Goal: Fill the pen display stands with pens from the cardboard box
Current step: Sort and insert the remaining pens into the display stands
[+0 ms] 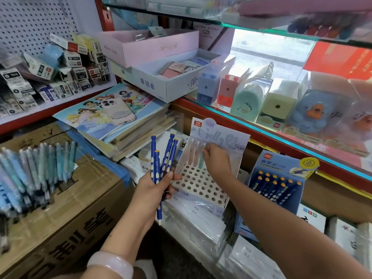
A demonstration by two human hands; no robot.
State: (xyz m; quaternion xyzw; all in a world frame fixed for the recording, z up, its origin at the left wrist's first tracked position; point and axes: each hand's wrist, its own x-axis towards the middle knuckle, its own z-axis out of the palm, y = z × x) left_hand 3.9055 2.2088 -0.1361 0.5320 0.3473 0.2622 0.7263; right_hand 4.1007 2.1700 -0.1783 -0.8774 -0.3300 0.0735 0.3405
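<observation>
Pale stand: a lilac pen display stand (203, 178) with a grid of round holes sits low in the middle, on stacked white packets (201, 222); most holes are bare, and a few pastel pens (196, 153) stand upright in its back row.
Right hand: the right hand (216, 160) reaches over the stand's back row, fingertips pinched round the top of a mint-green pen (202, 160) whose lower end is in a hole.
Left hand: the left hand (156, 187) is curled round a fan of dark blue pens (164, 158) with yellow caps and pale dimples, tips pointing down — it is just left of the stand, its fingertips touching the stand's front corner. A pale pink bangle (110, 263) is on that wrist.
Blue stand: a second display stand (281, 168), blue, sits to the right under the red shelf edge, with matching dark blue pens in it.
Cardboard box: a taped brown cardboard box (66, 214) lies at left, closed, with a heap of loose pale blue pens (34, 170) on top.
Further back: a phone (117, 111) lies face-down on a stack of picture books (104, 111) — behind it, trays of notebooks (173, 77).
Glass shelf: pencil sharpeners in clear packs (251, 97) line the shelf at right.
</observation>
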